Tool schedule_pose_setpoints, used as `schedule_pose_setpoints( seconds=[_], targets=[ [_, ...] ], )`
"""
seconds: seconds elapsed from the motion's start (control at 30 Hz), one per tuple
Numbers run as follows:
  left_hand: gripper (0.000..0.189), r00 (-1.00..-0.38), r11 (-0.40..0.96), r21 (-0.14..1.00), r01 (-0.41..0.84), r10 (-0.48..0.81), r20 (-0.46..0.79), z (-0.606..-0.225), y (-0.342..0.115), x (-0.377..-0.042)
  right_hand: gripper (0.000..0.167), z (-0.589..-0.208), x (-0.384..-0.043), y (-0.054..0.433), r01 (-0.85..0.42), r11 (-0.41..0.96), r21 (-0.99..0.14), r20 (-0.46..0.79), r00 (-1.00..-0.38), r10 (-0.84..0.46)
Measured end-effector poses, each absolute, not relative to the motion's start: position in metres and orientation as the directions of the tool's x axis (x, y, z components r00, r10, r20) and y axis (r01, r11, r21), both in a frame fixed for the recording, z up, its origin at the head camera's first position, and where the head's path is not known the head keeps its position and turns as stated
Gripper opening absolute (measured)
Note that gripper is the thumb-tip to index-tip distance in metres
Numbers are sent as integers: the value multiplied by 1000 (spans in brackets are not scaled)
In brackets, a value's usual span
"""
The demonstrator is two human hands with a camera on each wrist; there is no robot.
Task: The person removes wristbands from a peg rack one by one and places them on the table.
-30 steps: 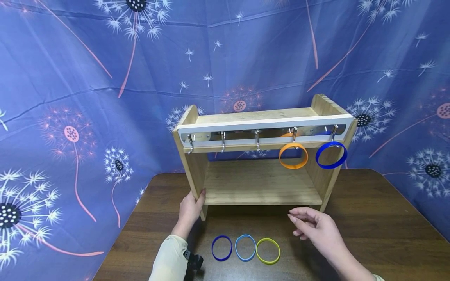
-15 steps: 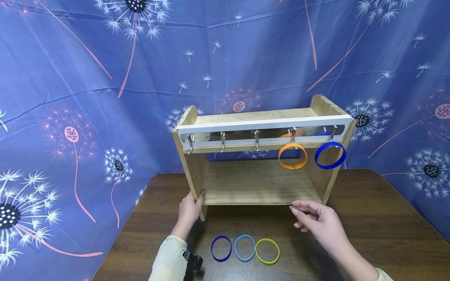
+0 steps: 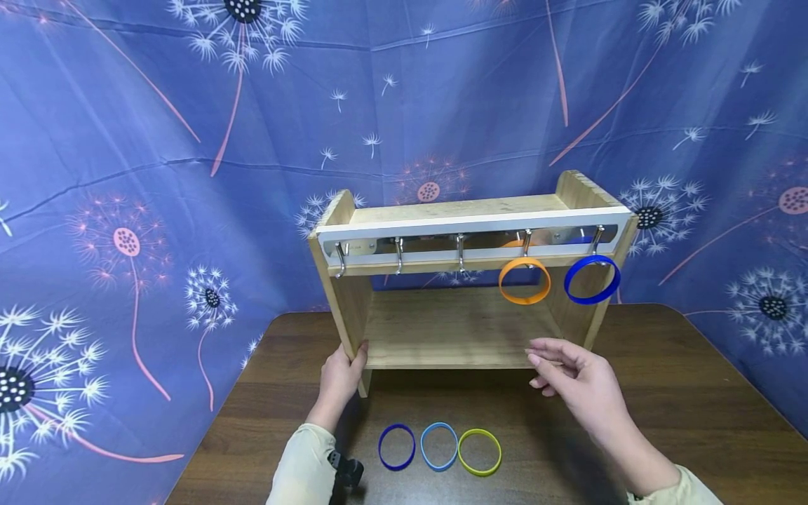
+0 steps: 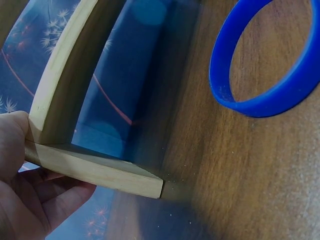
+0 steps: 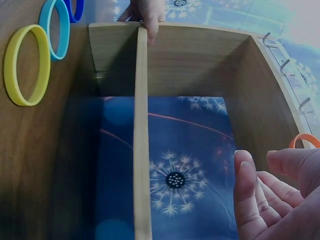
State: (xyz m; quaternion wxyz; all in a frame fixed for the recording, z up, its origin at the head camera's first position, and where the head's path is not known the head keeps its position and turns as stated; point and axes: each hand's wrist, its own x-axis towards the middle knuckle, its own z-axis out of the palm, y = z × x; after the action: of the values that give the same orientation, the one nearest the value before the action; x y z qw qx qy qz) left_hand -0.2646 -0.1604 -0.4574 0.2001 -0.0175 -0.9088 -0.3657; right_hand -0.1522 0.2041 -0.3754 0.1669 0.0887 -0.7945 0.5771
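Note:
A small wooden shelf point(image 3: 461, 330) stands on the table, a rail of metal hooks along its top front. My left hand point(image 3: 341, 379) grips its left side panel low down; in the left wrist view the thumb and fingers wrap the panel's edge point(image 4: 107, 172). My right hand point(image 3: 581, 379) hovers before the shelf's lower right front, fingers loosely bent and holding nothing. Above it, an orange wristband point(image 3: 525, 300) and a blue wristband point(image 3: 593, 299) hang from the two rightmost hooks. Dark blue point(image 3: 398, 468), light blue point(image 3: 439, 468) and yellow point(image 3: 480, 473) wristbands lie in front of the shelf.
Bare hooks point(image 3: 461, 252) line the middle and left of the rail. The brown wooden table point(image 3: 682, 393) extends to both sides. Behind it hangs a blue dandelion-print cloth point(image 3: 284, 224). A black wrist camera point(image 3: 348, 468) sits on the left sleeve.
My right hand has risen and shifted slightly right, from below the lower shelf board to in front of it. My left hand and the wristbands stay put.

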Motion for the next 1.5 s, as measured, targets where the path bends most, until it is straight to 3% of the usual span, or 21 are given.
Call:
schedule_pose_setpoints(
  seconds=[0.8, 1.5],
  targets=[
    [29, -921, 739, 654, 159, -129, 368, -458, -161, -265, 42, -345, -172, 201, -371, 251, -894, 399, -914, 71],
    [27, -917, 742, 649, 169, -123, 379, -458, -161, -266, 28, -334, -173, 192, -446, 66, -893, 450, -872, 192]
  ],
)
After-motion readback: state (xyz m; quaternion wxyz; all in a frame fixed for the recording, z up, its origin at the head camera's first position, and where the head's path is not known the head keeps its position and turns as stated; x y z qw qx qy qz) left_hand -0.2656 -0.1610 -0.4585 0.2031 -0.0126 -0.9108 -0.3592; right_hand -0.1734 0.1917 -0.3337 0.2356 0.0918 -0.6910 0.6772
